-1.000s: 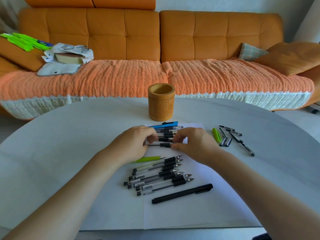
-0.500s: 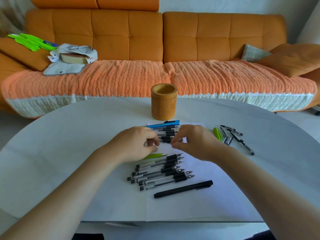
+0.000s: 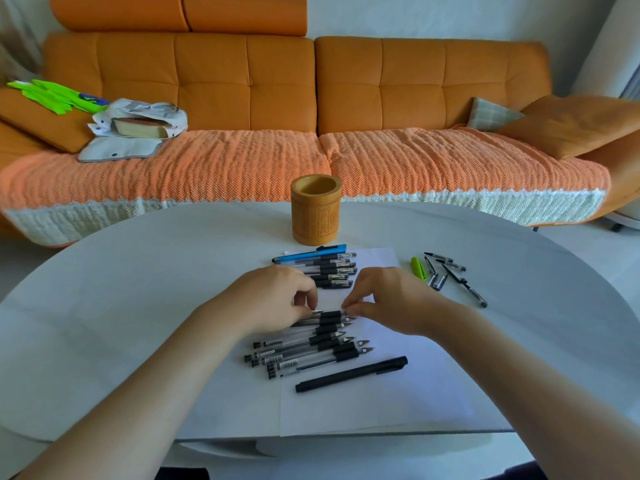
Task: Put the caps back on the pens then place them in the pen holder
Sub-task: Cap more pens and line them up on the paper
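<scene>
A carved wooden pen holder stands upright at the table's far middle. In front of it lies a row of capped pens with a blue pen at its far side. Closer to me, several uncapped pens lie side by side on white paper. My left hand and my right hand pinch the two ends of the farthest uncapped pen, which still rests on that group. Loose black caps and a green cap lie to the right.
A long black capped pen lies nearest me on the paper. The round white table ends just behind the holder. An orange sofa with a book, a pouch and cushions stands beyond it.
Both hands have left the far row of capped pens and come toward me, down onto the group of uncapped pens. The green pen is now hidden under my left hand.
</scene>
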A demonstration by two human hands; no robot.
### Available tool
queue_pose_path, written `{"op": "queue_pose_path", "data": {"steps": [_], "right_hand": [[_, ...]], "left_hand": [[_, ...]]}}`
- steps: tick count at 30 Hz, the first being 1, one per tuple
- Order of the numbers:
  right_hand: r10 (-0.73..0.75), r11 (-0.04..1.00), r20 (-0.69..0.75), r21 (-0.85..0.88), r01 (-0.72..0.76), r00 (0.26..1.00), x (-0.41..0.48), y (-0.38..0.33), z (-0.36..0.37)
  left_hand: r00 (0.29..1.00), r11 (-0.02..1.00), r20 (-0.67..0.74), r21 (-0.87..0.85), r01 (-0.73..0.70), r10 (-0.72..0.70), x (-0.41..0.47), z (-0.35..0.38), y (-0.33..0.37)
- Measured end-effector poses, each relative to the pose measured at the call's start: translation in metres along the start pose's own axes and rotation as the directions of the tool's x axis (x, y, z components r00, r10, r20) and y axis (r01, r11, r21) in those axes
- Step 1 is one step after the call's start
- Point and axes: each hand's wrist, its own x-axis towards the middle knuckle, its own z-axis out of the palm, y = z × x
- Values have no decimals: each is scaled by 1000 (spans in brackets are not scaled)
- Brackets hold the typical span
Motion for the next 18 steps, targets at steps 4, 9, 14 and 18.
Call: {"op": "queue_pose_path", "data": {"steps": [4, 9, 14, 18], "right_hand": [[-3, 1000, -39, -23, 2, 999, -8, -2, 2], [23, 999, -179, 43, -16, 983, -18, 5, -5], [108, 981, -247, 183, -63, 963, -32, 19, -24], [263, 963, -343, 155, -221, 902, -43, 45, -34]], "left_hand": [[1000, 1000, 0, -1, 1, -1, 4, 0, 9], [995, 997, -52, 17, -80, 81, 13, 0, 30], [995, 992, -97, -125, 0, -12, 23, 2, 53], [996, 994, -92, -108, -5, -5, 31, 5, 62]]}}
